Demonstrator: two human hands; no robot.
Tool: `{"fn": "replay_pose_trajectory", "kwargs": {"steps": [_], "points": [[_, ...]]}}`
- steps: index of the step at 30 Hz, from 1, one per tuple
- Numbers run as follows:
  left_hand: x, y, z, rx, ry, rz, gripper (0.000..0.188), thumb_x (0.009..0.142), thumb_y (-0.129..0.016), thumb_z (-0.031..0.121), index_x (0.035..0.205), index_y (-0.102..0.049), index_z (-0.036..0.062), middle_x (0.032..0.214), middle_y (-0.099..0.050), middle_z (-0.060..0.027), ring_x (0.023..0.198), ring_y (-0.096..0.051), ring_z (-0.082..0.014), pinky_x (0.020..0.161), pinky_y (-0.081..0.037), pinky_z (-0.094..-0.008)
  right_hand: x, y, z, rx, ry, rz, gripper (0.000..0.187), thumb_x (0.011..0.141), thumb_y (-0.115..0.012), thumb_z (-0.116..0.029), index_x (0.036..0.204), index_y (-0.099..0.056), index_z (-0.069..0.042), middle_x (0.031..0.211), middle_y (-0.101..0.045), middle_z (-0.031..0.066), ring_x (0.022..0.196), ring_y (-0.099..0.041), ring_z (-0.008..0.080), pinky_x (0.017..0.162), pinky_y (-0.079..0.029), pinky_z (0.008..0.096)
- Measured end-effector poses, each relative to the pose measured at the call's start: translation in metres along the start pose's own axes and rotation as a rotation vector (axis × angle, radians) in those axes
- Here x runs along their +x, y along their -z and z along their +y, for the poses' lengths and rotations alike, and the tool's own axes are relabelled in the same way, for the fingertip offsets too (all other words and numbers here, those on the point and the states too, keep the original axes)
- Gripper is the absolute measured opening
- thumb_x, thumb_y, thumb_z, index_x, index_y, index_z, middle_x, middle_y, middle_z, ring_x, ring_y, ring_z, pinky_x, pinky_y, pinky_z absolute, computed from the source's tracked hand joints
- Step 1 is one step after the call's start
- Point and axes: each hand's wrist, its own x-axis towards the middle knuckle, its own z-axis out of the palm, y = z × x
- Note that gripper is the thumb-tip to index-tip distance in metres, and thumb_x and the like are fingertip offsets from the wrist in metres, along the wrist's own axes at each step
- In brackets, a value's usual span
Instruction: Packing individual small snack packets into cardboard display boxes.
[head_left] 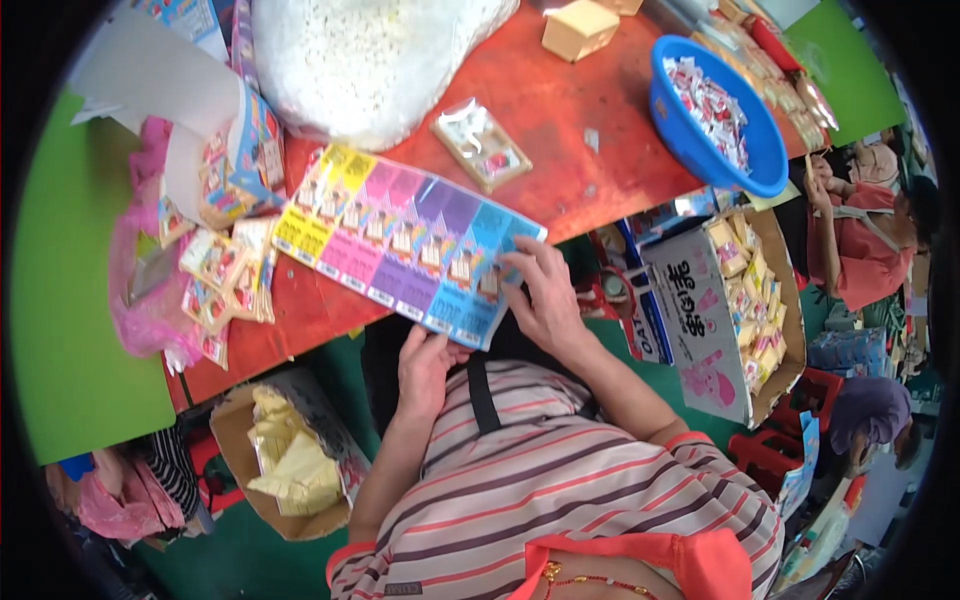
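A printed sheet of colourful labels (pixel 403 240), with yellow, pink, purple and blue panels, slants across the near edge of the red table (pixel 590 115). My left hand (pixel 425 372) pinches its lower edge near the blue end, some fingers hidden underneath. At the right end, my right hand (pixel 543 298) has its bent fingers and thumb on the blue panels, holding that end over my lap. Just beyond the sheet lies a small clear-wrapped wooden tray-like piece (pixel 482 145). Several small printed packs (pixel 228 270) are heaped left of the sheet.
A large clear bag of white material (pixel 370 60) fills the far middle. At the right stand a blue basin (pixel 665 110) of small packets and a carton (pixel 700 330) full of wrapped pieces. A box of yellowish paper (pixel 300 470) sits lower left. Other people (pixel 870 235) work nearby.
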Motion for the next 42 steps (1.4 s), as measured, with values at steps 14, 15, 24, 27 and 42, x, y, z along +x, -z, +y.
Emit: {"fn": "replay_pose_trajectory", "kwargs": {"steps": [14,15,24,27,42], "points": [[0.001,0.006,0.012,0.029,-0.117,0.044,0.019,0.097,-0.049,0.015,0.109,-0.055,0.0015,0.095,-0.066,-0.0106,0.081,-0.065,-0.0182,0.072,-0.05,-0.0304,0.025,0.007,-0.011,-0.158,0.129,0.074,0.039,0.076,-0.068,-0.004,0.114,-0.058,-0.005,0.125,-0.054,0.0171,0.112,-0.052,0.0356,0.092,-0.041,0.0437],[0.001,0.006,0.014,0.03,-0.141,0.079,0.018,0.098,-0.048,0.015,0.107,-0.054,0.0012,0.095,-0.066,-0.011,0.08,-0.065,-0.0186,0.072,-0.05,-0.03,0.025,0.005,-0.015,-0.111,0.184,0.031,0.038,0.076,-0.067,-0.004,0.113,-0.058,-0.005,0.123,-0.055,0.0168,0.111,-0.053,0.0351,0.091,-0.041,0.0432],[0.0,0.007,0.017,-0.013,-0.192,0.117,0.015,0.099,-0.046,0.012,0.105,-0.054,0.0008,0.092,-0.065,-0.0111,0.077,-0.065,-0.0179,0.07,-0.05,-0.0289,0.028,-0.037,-0.041,0.086,0.324,-0.216,0.024,0.079,-0.066,-0.005,0.102,-0.061,-0.007,0.103,-0.059,0.0111,0.097,-0.058,0.0296,0.084,-0.042,0.0407],[0.002,0.009,0.015,-0.026,-0.213,0.136,0.015,0.099,-0.046,0.011,0.103,-0.055,-0.0005,0.087,-0.065,-0.0111,0.073,-0.065,-0.0179,0.068,-0.051,-0.0283,0.031,-0.042,-0.045,0.083,0.352,-0.253,0.019,0.078,-0.066,-0.006,0.097,-0.062,-0.008,0.096,-0.059,0.0091,0.093,-0.059,0.0276,0.082,-0.042,0.04],[0.01,0.015,0.012,0.002,-0.276,0.103,0.02,0.1,-0.045,0.012,0.106,-0.058,-0.0031,0.084,-0.065,-0.0104,0.071,-0.064,-0.0166,0.068,-0.052,-0.0278,0.042,-0.055,-0.049,0.043,0.365,-0.316,0.008,0.077,-0.068,-0.01,0.085,-0.067,-0.01,0.086,-0.059,0.0039,0.085,-0.059,0.0234,0.08,-0.04,0.0374]]}}
